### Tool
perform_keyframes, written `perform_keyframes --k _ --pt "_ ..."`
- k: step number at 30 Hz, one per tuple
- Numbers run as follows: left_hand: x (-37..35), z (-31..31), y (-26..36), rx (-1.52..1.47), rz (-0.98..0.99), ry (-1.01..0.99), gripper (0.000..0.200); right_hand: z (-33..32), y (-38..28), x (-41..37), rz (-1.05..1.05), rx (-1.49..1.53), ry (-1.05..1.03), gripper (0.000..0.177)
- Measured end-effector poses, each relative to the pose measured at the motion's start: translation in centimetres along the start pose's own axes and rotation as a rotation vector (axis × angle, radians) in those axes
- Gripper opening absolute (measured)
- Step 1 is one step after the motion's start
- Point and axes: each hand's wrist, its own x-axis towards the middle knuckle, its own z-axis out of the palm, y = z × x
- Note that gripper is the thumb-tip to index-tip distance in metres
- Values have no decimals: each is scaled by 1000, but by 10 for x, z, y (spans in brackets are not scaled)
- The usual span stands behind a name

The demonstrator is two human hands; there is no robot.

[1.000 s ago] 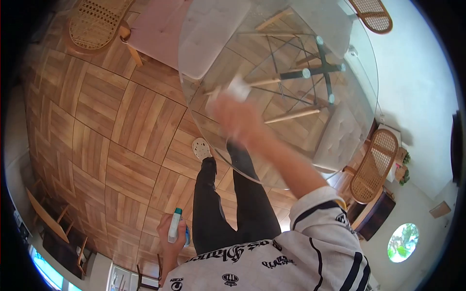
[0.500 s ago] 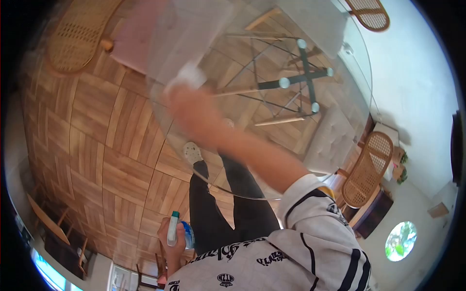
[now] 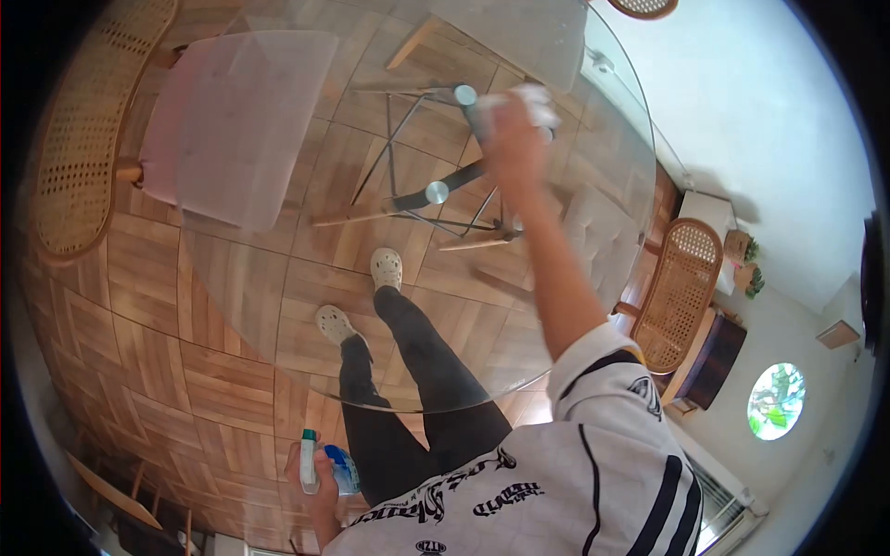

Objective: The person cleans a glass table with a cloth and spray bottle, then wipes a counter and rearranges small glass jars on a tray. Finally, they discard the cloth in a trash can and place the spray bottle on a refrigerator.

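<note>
My right hand [image 3: 512,139] presses a white cloth [image 3: 538,106] onto the round glass tabletop [image 3: 371,306], above the table's dark cross-shaped base. Motion blurs the fingers, but the cloth bunches out beyond them. Low at my left side, away from the glass, my left hand [image 3: 323,493] is wrapped round a spray bottle [image 3: 343,469]. The bottle has a white and green trigger head and a blue label; part of its body is hidden by the fingers.
Cane-backed chairs stand around the table, one at the left [image 3: 82,139] and one at the right [image 3: 681,295]. A pink chair seat [image 3: 222,120] shows through the glass. Small potted plants [image 3: 747,276] sit on furniture by the white wall. My feet in pale clogs [image 3: 387,269] are under the table.
My right hand has swept the cloth across the glass from the left to the far right. My left hand still holds the spray bottle, and the whole view has shifted.
</note>
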Motion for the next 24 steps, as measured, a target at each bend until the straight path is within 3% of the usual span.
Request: perform_keyframes --k 1,2,3,5,7,10,11,14,17,19,21,22,24 --pt "0 -1 6 21 20 -1 40 19 -27 -27 -373 -248 -65 21" --pt "-4 -5 11 43 35 -1 41 23 -59 -64 -410 -25 -227 23" --pt "-2 -8 17 59 56 8 42 21 -85 -106 -185 193 -444 24" --pt "5 -24 48 99 225 -95 43 -12 -88 -162 -522 106 -435 25" --pt "16 -32 99 44 328 -147 44 -38 -39 -186 -402 66 -465 32" --pt "63 20 225 135 609 -310 36 -81 47 -172 108 -130 -47 25" --pt "81 44 255 183 719 -380 33 -91 58 -182 137 -201 -66 26" --pt "112 104 270 203 868 -398 20 -101 122 -209 216 -324 19 25" --pt "123 130 278 332 767 -396 18 -124 169 -197 372 -369 167 21" --pt "123 129 278 309 822 -291 24 -127 200 -155 492 -410 146 19" --pt "119 116 280 314 803 -232 29 -115 186 -90 446 -323 327 16" --pt "115 104 281 328 756 -221 32 -101 175 -62 324 -454 272 13" --pt "111 80 263 358 768 -146 36 -41 138 -30 207 -230 155 14"
